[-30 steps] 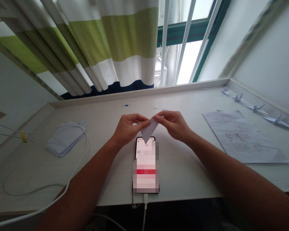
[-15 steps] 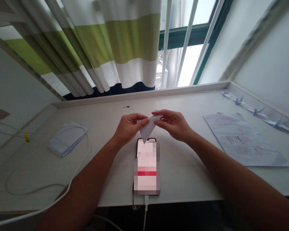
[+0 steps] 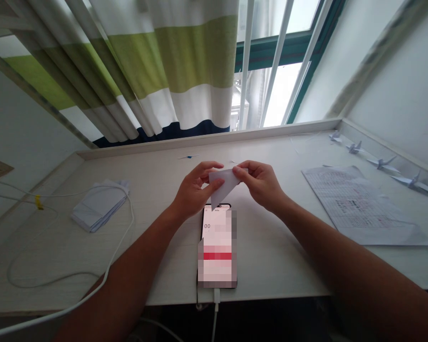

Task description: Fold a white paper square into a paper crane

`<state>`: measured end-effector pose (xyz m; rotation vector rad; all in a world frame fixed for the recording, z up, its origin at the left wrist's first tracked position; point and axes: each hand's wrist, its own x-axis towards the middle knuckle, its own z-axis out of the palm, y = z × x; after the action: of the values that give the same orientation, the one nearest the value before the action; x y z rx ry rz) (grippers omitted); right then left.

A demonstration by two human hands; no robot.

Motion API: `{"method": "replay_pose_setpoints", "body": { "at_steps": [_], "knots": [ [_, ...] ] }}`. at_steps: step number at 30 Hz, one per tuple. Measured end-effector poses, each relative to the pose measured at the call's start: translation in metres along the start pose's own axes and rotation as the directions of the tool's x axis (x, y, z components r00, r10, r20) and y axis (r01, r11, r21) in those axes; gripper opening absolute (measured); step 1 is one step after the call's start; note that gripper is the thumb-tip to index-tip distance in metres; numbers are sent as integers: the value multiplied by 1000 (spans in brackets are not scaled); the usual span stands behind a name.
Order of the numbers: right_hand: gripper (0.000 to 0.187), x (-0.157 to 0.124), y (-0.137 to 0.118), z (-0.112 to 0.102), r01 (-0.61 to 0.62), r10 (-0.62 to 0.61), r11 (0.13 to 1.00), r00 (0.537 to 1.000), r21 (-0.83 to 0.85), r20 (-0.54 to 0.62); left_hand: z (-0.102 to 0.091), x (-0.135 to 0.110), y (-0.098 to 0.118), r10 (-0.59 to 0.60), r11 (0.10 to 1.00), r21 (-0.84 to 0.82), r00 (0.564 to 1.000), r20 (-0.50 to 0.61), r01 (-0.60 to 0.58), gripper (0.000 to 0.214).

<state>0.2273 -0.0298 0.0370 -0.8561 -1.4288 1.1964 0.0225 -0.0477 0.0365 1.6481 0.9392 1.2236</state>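
Both the left hand (image 3: 192,192) and right hand (image 3: 260,185) are pinching a folded paper triangle (image 3: 221,186), fingers closed on its top edge. It is hanging just above a phone (image 3: 217,247) lying at 6 o'clock on the table (image 3: 157,199).

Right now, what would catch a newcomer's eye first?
The left hand and right hand pinch a folded white paper triangle above a plugged-in smartphone at the near edge of the desk. Folded paper cranes line its right side; a stack of paper sheets lies far left.
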Motion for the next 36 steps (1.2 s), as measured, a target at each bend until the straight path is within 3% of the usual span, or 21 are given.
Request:
{"method": "replay_pose_setpoints", "body": {
  "at_steps": [5, 10, 13, 16, 22, 27, 31, 36],
  "knots": [
    [42, -1, 2, 0, 24, -24, 999, 1000, -40, 1, 3, 1, -8, 39, 998, 57, 995, -90, -34, 21],
    [34, -6, -6, -1, 194, -187, 967, 981, -164, 55, 1, 3, -7, -33, 999, 3, 989, -144, 34, 31],
    [27, -7, -11, -3, 253, -240, 945, 967, -206, 86, -2, 4, -4, -13, 1000, 3, 988, -156, 13, 30],
    [26, -7, -11, -3, 246, -230, 943, 968, -224, 97, -4, 5, -1, 45, 998, 56, 983, -177, -35, 28],
    [23, -7, -12, -2, 211, -212, 967, 977, -144, 7, -7, 3, 3, 72, 988, 148, 978, -196, -43, 29],
    [20, -6, -13, -3, 250, -260, 947, 965, -201, -24, -7, 2, 6, 215, 944, 284, 967, -135, -170, 24],
    [18, -4, -4, -3, 297, -317, 924, 947, -242, -45, -6, 4, 4, 365, 871, 393, 923, -119, -294, 18],
    [16, -3, 1, -4, 322, -355, 872, 934, -368, -23, -5, 5, 0, 470, 795, 491, 874, -126, -356, 13]
  ]
}}
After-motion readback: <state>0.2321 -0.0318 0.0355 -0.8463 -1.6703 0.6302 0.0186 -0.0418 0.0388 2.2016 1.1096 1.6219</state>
